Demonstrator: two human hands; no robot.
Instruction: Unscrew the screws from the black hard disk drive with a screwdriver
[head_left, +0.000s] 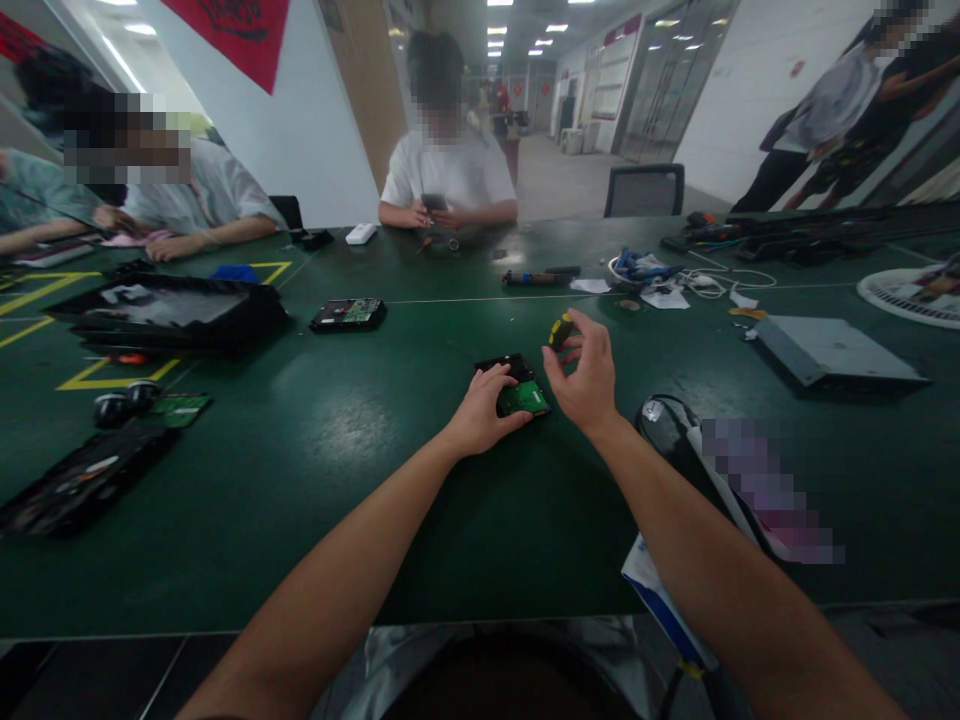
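Observation:
On the green tabletop in front of me lies a hard drive (526, 399), dark-cased with a green circuit board facing up. My left hand (489, 408) grips it, fingers over the far left part and thumb along the near edge. Just above its right end, my right hand (586, 372) pinches a short screwdriver (559, 331) by its yellow and black handle. The shaft of the screwdriver cannot be made out, so I cannot tell whether it touches the drive.
Another hard drive (349, 314) lies further left, near a black plastic housing (172, 315). A grey metal box (840, 352) sits at right. Tools (540, 278), a bowl with cables (641, 268) and a white-edged pouch (727, 480) lie about. A person (448, 180) sits opposite, holding a phone.

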